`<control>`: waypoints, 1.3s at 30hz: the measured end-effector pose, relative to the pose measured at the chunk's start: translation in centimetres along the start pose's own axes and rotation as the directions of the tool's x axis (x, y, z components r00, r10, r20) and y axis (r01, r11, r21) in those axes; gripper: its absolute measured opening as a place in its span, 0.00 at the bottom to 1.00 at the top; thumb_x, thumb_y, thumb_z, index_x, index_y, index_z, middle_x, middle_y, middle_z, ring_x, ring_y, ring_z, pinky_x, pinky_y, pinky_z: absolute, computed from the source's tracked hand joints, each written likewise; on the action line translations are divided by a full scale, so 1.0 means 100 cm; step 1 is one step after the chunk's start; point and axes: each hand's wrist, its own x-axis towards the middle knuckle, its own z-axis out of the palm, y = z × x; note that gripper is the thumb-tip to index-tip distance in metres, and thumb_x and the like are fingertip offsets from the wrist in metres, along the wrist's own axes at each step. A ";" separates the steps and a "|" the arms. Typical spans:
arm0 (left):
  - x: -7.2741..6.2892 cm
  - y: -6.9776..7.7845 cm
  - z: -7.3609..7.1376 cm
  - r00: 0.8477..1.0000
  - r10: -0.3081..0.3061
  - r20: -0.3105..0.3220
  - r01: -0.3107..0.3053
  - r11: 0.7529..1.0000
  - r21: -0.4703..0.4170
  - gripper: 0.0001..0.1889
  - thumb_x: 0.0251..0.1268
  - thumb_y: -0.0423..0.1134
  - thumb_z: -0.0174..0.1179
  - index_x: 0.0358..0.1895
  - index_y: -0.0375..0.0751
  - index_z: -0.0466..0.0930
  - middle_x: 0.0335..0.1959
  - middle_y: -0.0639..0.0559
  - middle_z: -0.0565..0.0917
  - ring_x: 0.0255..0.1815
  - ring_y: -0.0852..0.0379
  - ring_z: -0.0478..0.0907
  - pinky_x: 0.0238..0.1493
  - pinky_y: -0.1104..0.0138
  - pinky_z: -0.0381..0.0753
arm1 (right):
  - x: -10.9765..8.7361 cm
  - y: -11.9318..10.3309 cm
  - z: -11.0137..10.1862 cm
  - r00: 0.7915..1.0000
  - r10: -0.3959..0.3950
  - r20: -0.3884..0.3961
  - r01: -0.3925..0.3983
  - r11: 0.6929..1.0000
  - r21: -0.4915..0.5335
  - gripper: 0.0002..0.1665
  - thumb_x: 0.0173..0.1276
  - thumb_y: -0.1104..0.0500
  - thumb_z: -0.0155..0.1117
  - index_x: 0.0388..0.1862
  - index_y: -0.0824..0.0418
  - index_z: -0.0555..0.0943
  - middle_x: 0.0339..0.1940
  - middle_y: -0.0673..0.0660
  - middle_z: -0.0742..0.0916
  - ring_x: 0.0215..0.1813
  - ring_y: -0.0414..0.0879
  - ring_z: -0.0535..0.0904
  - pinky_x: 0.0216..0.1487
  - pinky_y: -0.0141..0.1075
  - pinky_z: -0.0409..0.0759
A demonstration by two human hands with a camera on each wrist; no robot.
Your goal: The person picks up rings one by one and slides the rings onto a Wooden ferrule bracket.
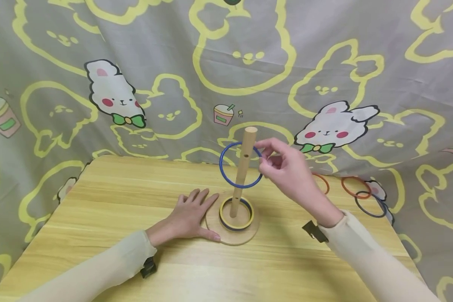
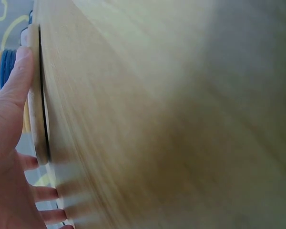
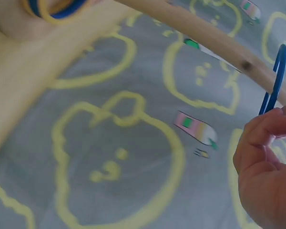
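A wooden post (image 1: pixel 243 167) stands upright on a round wooden base (image 1: pixel 234 239). My right hand (image 1: pixel 287 167) pinches a blue ring (image 1: pixel 221 165) by its right edge with thumb and fingertips. The ring is tilted up and appears to encircle the upper post, as the right wrist view also suggests. At the foot of the post lies a stack of rings, a yellow ring (image 1: pixel 252 213) on top and blue beneath. My left hand (image 1: pixel 190 216), fingers spread, rests at the left edge of the base, its thumb on top in the left wrist view.
On the right of the wooden table (image 1: pixel 128 188) lie an orange ring (image 1: pixel 342 186), a dark blue ring (image 1: pixel 371 216) overlapping it, and another orange ring (image 1: pixel 328 184) partly hidden behind my right hand. A patterned grey curtain (image 1: pixel 166 46) hangs behind the table.
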 end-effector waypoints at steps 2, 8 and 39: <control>0.000 0.000 0.000 1.000 0.003 -0.004 -0.003 1.000 0.002 0.68 0.49 0.81 0.73 0.88 0.42 0.59 0.83 0.29 0.62 0.81 0.24 0.58 0.63 0.36 0.65 | -0.002 0.010 0.008 0.999 0.010 0.030 -0.010 1.000 -0.009 0.22 0.67 0.75 0.62 0.57 0.62 0.88 0.38 0.57 0.85 0.31 0.48 0.80 0.32 0.32 0.76; 0.000 0.000 0.001 1.000 -0.009 0.022 0.009 1.000 0.000 0.69 0.50 0.82 0.72 0.89 0.44 0.57 0.84 0.30 0.61 0.82 0.25 0.57 0.65 0.36 0.64 | -0.014 0.039 0.029 0.994 0.035 0.107 -0.030 0.998 -0.046 0.19 0.65 0.74 0.62 0.53 0.63 0.88 0.35 0.53 0.84 0.29 0.43 0.78 0.32 0.32 0.74; 0.000 -0.004 0.005 1.000 0.008 -0.027 -0.009 1.000 -0.013 0.69 0.48 0.85 0.69 0.88 0.43 0.59 0.83 0.29 0.62 0.81 0.23 0.58 0.62 0.37 0.65 | -0.050 0.104 0.071 0.964 0.139 0.225 -0.098 0.978 -0.183 0.19 0.61 0.73 0.66 0.51 0.65 0.89 0.28 0.47 0.82 0.31 0.40 0.77 0.34 0.34 0.77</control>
